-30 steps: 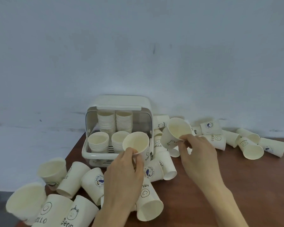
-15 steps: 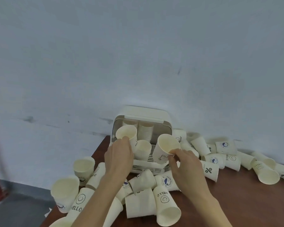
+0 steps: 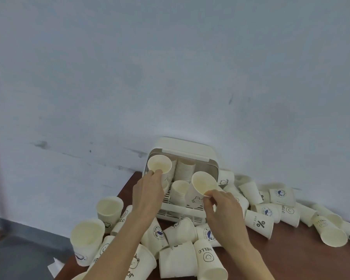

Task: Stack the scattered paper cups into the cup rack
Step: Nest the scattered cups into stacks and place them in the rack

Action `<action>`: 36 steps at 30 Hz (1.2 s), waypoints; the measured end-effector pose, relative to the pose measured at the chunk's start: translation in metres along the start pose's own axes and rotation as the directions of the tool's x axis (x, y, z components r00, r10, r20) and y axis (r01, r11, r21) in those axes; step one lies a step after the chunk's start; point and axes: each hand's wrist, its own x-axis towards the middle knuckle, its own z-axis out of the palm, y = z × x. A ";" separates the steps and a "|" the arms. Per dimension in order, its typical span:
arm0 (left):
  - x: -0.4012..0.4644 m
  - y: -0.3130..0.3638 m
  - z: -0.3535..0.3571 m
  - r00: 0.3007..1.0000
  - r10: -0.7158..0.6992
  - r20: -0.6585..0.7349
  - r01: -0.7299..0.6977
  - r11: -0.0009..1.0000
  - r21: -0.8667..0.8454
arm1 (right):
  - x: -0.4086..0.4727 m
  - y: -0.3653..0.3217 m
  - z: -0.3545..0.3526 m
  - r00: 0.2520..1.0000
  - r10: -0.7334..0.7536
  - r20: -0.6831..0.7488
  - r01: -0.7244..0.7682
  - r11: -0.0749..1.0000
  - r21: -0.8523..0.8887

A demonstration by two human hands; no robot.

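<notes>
The cream cup rack (image 3: 190, 150) stands against the wall with its lid raised; stacks of cups (image 3: 185, 168) fill its back and one stack (image 3: 179, 188) stands in front. My left hand (image 3: 149, 190) grips a paper cup (image 3: 159, 165) by its rim, up at the rack's left opening. My right hand (image 3: 222, 207) pinches the rim of a second cup (image 3: 202, 182), with a bear drawing, above the rack's front right. Both cups' mouths face me.
Loose paper cups lie scattered on the brown table (image 3: 291, 259): a heap (image 3: 178, 253) in front of the rack, several (image 3: 271, 211) to its right along the wall, and upright ones (image 3: 109, 209) at the table's left edge. The floor (image 3: 18, 259) drops away left.
Both hands have carried their cups forward to the rack: the left cup rose to the left opening, the right cup came over the front right. The camera view swung left and up.
</notes>
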 end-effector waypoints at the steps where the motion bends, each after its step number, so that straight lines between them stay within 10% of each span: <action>1: 0.001 -0.002 0.002 1.000 0.006 -0.007 -0.006 1.000 -0.003 | 0.001 0.000 0.001 1.000 0.004 0.001 -0.004 1.000 0.003; 22: 0.007 -0.020 0.031 0.908 -0.044 0.417 -0.021 0.988 0.151 | 0.045 0.003 0.029 0.997 0.070 0.038 -0.068 0.996 -0.054; 36: -0.007 -0.013 0.012 0.933 0.046 0.357 -0.091 0.990 0.109 | 0.075 0.005 0.075 0.980 -0.010 0.201 0.065 0.961 -0.269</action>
